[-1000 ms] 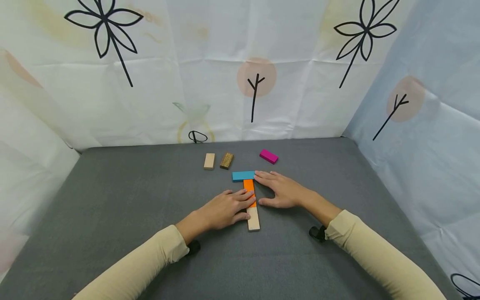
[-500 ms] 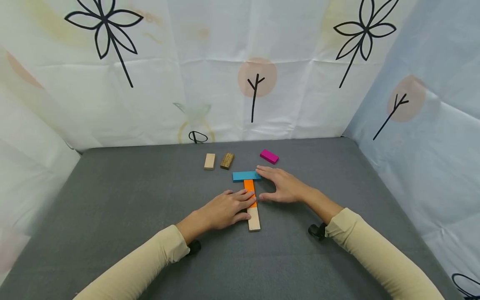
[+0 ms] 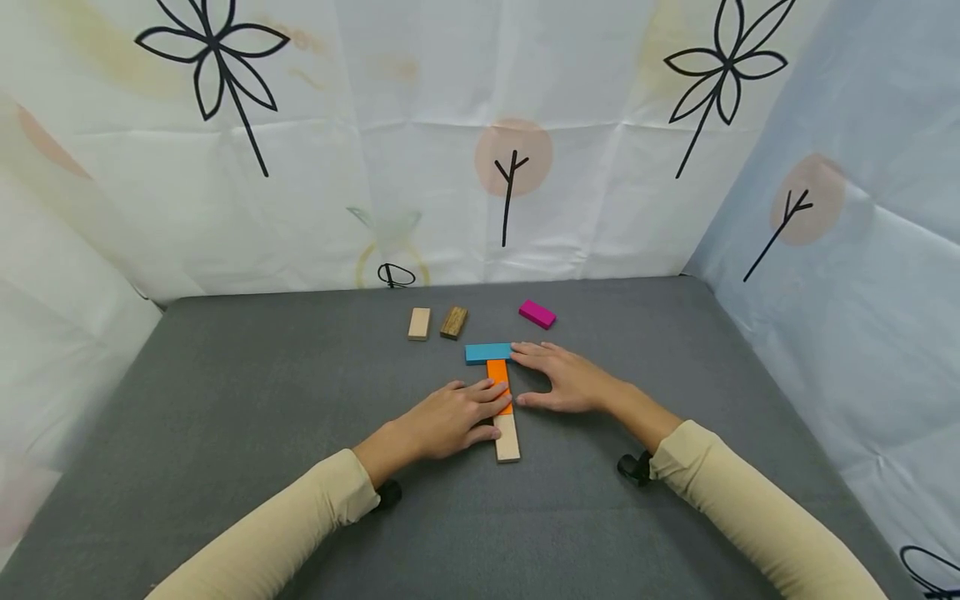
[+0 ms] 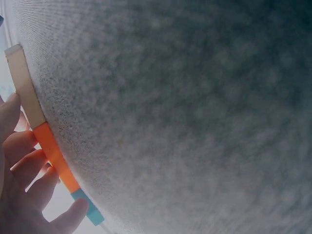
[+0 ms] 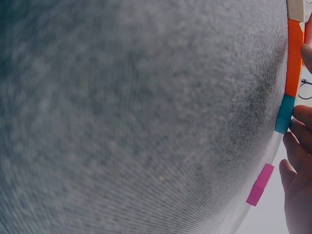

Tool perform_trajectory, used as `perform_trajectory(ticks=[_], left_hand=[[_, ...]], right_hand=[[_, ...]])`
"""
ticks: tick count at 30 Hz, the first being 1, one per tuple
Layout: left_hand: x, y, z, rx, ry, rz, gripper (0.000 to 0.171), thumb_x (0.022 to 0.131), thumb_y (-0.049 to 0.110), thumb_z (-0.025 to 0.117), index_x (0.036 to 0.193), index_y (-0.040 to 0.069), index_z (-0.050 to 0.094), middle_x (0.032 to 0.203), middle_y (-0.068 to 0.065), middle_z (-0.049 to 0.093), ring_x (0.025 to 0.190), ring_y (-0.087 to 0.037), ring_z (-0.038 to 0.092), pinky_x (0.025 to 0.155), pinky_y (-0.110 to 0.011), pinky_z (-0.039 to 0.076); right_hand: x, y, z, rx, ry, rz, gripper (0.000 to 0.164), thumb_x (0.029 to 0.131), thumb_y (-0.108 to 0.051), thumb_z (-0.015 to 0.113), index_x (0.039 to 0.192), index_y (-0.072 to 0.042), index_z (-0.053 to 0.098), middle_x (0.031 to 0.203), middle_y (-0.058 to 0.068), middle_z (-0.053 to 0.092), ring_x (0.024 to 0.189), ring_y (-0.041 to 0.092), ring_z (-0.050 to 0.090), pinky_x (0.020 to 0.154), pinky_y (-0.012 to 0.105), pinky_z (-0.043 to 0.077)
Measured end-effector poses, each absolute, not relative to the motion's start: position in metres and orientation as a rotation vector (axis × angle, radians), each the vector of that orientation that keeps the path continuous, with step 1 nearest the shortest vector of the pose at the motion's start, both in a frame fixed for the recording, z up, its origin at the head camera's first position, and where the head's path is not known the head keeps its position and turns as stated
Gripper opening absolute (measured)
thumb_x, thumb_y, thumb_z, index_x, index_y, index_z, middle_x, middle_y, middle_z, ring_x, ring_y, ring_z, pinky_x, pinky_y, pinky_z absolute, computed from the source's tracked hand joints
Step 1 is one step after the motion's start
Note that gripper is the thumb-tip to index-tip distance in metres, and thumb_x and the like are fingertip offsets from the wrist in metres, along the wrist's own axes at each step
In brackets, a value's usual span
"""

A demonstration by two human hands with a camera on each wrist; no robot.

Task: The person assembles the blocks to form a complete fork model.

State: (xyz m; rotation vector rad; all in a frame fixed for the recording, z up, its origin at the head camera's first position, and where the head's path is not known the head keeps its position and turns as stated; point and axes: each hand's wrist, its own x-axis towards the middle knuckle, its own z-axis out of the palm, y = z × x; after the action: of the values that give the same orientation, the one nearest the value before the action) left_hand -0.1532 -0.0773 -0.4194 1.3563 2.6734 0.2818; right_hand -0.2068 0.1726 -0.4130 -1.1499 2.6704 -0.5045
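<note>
Grey tabletop (image 3: 300, 500) | magenta block (image 3: 537, 314) beyond | left hand (image 3: 446, 422) on orange block (image 3: 497, 371), right hand (image 3: 564, 380) on blue block (image 3: 487, 353): outstretched, unclasped

Legible text, head and both wrist views: none. We read no lettering, labels, numbers, brands or signs on the blocks (image 3: 508, 443), the grey table (image 3: 247, 400) or the sleeves (image 3: 757, 500). The printed drawings (image 3: 511, 177) on the pale backdrop (image 3: 420, 158) give us no readable characters either.
</note>
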Motion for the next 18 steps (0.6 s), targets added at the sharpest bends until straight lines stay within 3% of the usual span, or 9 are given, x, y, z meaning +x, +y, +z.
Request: perform_trajectory(ticks=[18], left_hand=[[-0.1556,-0.0767,-0.4223,1.360,2.676,0.263,0.057,0.104,0.041,0.051,0.151,0.009,0.045,0.156,-0.009,0.040,0.144,-0.027,0.037,0.106,-0.053,0.040]], right_hand=[[-0.2116,0.1750,-0.4153,-1.128,2.670,-0.555,0.070,0.092,-0.043,0.069,0.147,-0.004,0.049,0.157,0.012,0.039,0.141,0.043,0.036,0.112,0.059,0.029]])
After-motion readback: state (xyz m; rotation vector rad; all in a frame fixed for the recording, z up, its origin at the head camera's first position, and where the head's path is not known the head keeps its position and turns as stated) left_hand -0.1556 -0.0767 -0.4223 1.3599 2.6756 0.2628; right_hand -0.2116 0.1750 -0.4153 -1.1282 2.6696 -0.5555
